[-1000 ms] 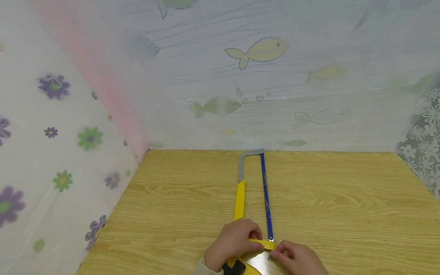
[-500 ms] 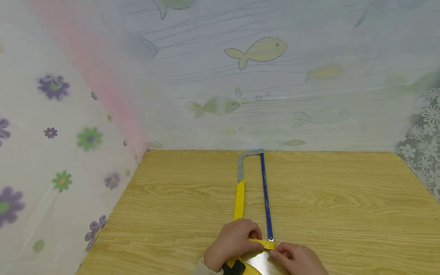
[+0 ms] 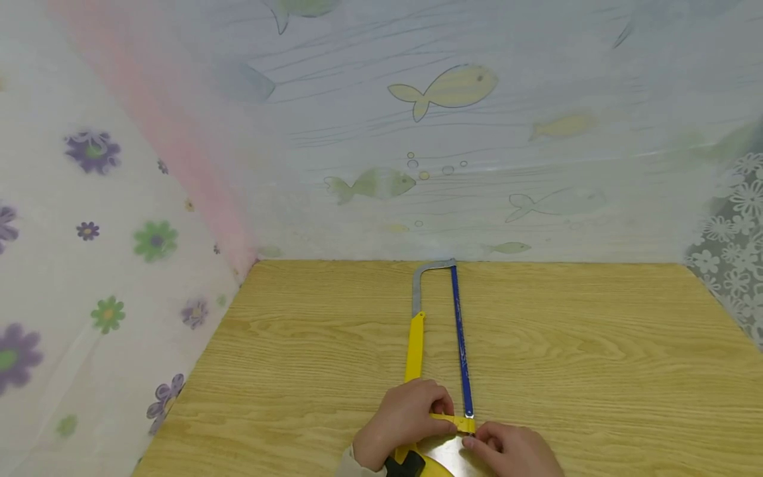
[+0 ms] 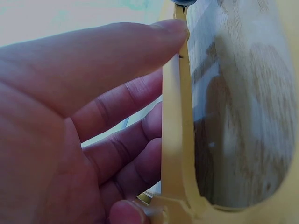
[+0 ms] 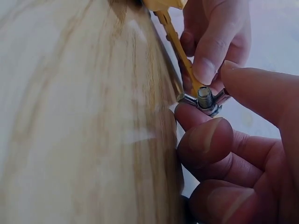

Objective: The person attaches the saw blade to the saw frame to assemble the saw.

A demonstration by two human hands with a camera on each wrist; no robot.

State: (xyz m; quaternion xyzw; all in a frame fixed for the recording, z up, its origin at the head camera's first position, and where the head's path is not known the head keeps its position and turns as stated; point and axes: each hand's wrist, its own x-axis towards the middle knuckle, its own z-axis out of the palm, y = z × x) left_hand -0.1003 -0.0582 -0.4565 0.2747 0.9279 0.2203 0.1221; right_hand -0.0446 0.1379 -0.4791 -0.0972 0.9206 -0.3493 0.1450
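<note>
A hacksaw lies on the table, its yellow frame (image 3: 415, 348) on the left and its blue blade (image 3: 461, 344) on the right. My left hand (image 3: 408, 419) pinches the yellow crosspiece (image 3: 457, 421) near the blade's lower end; the left wrist view shows the thumb (image 4: 154, 42) on one side of the yellow bar (image 4: 173, 140) and fingers on the other. My right hand (image 3: 515, 450) is at the metal wing nut (image 5: 205, 101) on a threaded bolt, with thumb and fingers around its wings in the right wrist view.
The wood-grain table (image 3: 584, 344) runs back to a fish-printed sheet (image 3: 465, 146). A flower-printed sheet (image 3: 119, 265) borders the left side, and a lace-patterned one (image 3: 739, 245) the right. A black strap (image 3: 405, 465) is on the left wrist.
My right hand has shifted slightly left and its fingers have changed position at the wing nut. My left hand and the hacksaw look nearly unmoved.
</note>
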